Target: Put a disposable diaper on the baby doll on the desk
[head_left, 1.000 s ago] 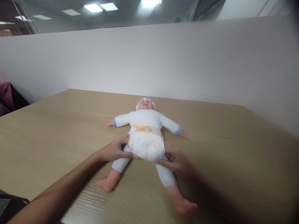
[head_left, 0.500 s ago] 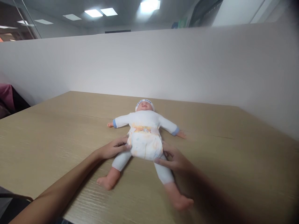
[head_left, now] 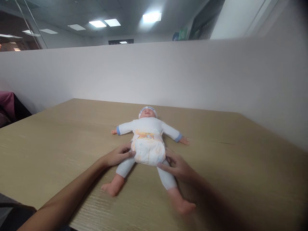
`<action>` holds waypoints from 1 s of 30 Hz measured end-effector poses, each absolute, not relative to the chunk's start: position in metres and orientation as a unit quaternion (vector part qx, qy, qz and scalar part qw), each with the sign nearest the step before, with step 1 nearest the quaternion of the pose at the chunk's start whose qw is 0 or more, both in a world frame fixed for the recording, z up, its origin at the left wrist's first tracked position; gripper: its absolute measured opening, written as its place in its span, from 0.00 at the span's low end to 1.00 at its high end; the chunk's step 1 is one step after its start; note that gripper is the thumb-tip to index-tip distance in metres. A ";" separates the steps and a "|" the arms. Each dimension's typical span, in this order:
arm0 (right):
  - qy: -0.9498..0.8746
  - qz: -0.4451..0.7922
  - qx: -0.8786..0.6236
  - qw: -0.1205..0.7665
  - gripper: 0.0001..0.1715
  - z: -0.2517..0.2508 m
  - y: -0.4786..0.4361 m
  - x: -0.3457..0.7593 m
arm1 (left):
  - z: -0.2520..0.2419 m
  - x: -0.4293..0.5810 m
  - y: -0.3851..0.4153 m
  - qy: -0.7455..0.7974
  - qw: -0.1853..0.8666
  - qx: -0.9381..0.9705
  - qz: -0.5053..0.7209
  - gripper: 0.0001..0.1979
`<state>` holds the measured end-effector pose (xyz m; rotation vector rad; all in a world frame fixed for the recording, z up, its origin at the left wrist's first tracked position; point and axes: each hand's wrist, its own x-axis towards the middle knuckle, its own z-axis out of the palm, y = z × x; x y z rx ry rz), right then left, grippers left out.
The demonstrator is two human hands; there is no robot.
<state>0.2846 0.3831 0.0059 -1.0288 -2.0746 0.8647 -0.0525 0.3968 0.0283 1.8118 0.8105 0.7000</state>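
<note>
One pink and black fabric item [head_left: 7, 102] is located at the left edge of the view, beside a light-brown, wood-grained table [head_left: 60, 138]. The table spans most of the width; its far side faces a plain white upright panel [head_left: 120, 73].

The bare left hand [head_left: 118, 155] is positioned at the near-left hip of a white-clothed baby doll [head_left: 148, 123] with blue cuffs and bare moulded feet. Its thumb touches the leg edge of a white disposable diaper [head_left: 149, 154] with pale printed shapes and an orange picture band at the waist. The thumb and fingers are apart; the fingertips are partly hidden, so whether they pinch the edge cannot be told.

The doll lies face up at the middle of the table, head toward the panel, arms extended sideways and legs spread toward the person. White headwear [head_left: 151, 108] with dark lettering fits around its head. The diaper is wrapped around the hips, over the white clothing.

The bare right hand [head_left: 177, 165] is located at the opposite hip. Its thumb points inward across the top of the leg, beside the lower diaper edge. The fingers rest along the diaper's side; their grip cannot be told.
</note>
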 end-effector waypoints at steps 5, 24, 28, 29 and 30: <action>-0.775 0.385 -0.389 0.316 0.26 0.009 0.385 0.283 | 0.027 -0.052 0.396 0.349 0.512 0.731 0.286 0.28; -0.823 0.283 -0.411 0.271 0.09 0.046 0.362 0.258 | 0.045 -0.025 0.382 0.476 0.323 0.793 0.202 0.22; -0.813 0.291 -0.421 0.277 0.05 0.043 0.366 0.259 | 0.041 -0.023 0.384 0.471 0.308 0.797 0.218 0.16; -0.813 0.296 -0.419 0.275 0.05 0.042 0.367 0.260 | 0.042 -0.023 0.384 0.466 0.313 0.797 0.222 0.14; -0.814 0.302 -0.414 0.273 0.05 0.041 0.369 0.262 | 0.043 -0.023 0.384 0.462 0.319 0.796 0.225 0.13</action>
